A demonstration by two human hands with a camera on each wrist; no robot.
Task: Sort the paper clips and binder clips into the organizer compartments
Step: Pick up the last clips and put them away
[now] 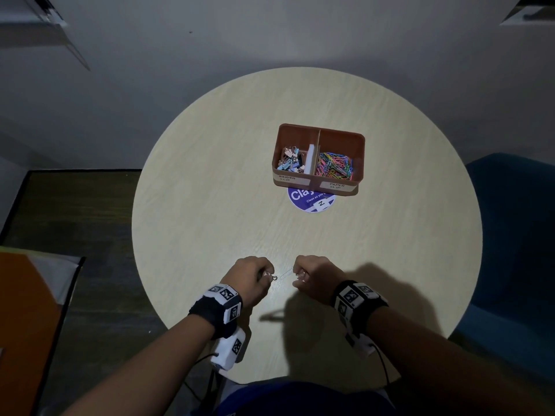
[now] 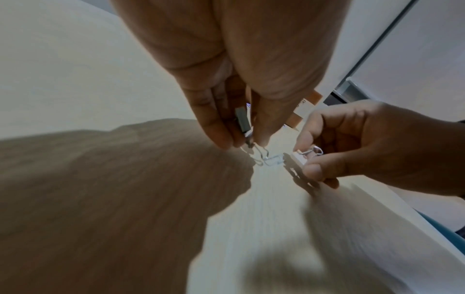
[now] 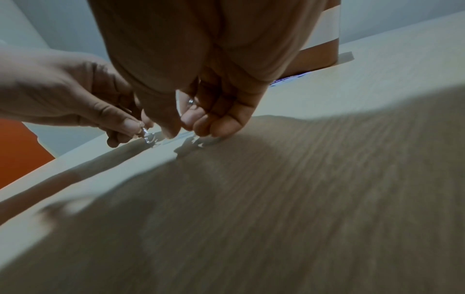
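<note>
Near the front edge of the round table [image 1: 228, 181], my left hand [image 1: 268, 274] pinches a grey binder clip [image 2: 242, 121] with its wire handle [image 2: 261, 153] pointing down at the tabletop. My right hand [image 1: 297, 276] pinches a pale binder clip [image 2: 299, 160], and its wire loops [image 2: 315, 150] show between the fingers. A thin paper clip [image 1: 286, 274] lies on the table between the two hands. Farther back stands the brown organizer [image 1: 357, 145]. Binder clips [image 1: 289, 163] fill its left compartment and coloured paper clips [image 1: 335, 166] fill its right one.
A round purple sticker [image 1: 310, 202] lies half under the organizer's front. A blue chair [image 1: 516, 235] stands to the right of the table and an orange surface [image 1: 27, 310] to the left. Dark floor surrounds the table.
</note>
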